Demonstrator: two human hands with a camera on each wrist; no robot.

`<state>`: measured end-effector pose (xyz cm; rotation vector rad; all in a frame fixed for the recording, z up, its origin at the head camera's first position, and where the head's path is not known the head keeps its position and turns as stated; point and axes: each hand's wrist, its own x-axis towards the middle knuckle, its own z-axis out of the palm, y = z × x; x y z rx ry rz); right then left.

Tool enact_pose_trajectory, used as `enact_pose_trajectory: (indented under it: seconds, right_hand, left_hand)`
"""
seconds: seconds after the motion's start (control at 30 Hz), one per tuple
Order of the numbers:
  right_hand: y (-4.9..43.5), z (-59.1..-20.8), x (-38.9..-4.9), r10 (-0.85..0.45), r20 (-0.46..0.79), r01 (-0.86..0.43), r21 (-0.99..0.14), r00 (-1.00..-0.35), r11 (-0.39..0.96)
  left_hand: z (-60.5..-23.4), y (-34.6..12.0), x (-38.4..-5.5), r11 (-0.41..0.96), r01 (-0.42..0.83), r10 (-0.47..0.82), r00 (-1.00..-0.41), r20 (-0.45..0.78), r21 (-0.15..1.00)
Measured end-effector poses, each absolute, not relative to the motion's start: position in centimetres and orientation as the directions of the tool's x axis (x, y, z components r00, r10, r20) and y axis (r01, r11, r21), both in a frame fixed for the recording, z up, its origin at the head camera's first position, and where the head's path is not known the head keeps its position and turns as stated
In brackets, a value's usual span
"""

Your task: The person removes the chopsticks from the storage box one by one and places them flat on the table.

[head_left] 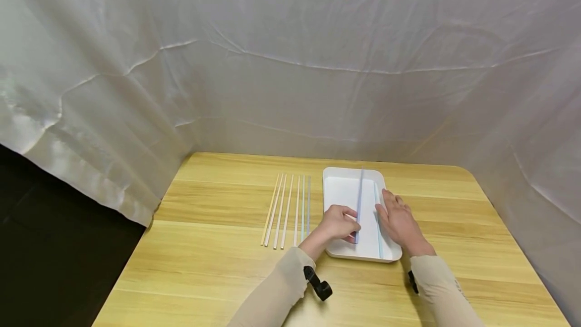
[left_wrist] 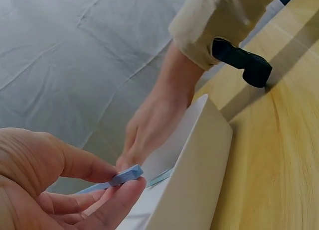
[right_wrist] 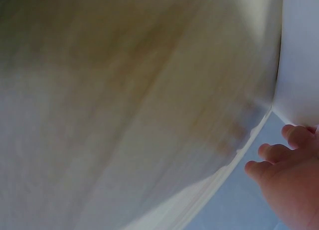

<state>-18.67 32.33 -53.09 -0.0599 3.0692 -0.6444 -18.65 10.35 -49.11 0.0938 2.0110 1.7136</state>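
My left hand [head_left: 337,223] pinches a blue chopstick [head_left: 360,196] near its lower end, over the white tray [head_left: 337,185]. In the left wrist view, thumb and fingers grip that chopstick [left_wrist: 128,175] just behind its square, faceted end. A pale aqua chopstick [head_left: 379,228] lies lengthwise inside the tray, along its right side. At the tray's right edge, my right hand [head_left: 400,222] rests with its fingers extended and nothing held. The right wrist view shows only part of this hand [right_wrist: 291,175], beside the white tray wall [right_wrist: 302,56].
Left of the tray, several chopsticks [head_left: 288,206] lie side by side on the wooden table [head_left: 204,261], ranging from yellow through pale pink to blue. Behind the table and along its sides hang pale curtains [head_left: 290,100]. Black wrist cameras [head_left: 323,290] sit at both cuffs.
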Motion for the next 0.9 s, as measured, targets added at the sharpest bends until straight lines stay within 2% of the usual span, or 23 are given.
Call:
enact_pose_trajectory:
  seconds: [0.53,0.9]
  right_hand:
    - [32.2,-53.1,-18.7,-0.052,0.012,-0.052,-0.406,-0.999,0.912]
    - [32.3,-53.0,-18.6,-0.054,0.017,-0.056,-0.415,-0.998,0.908]
  left_hand:
    - [-48.6,4.6,-20.6,0.121,-0.264,0.398,-0.87,-0.29,0.957]
    - [-49.0,0.9,-21.3,0.15,-0.221,0.401,-0.877,-0.264,0.964]
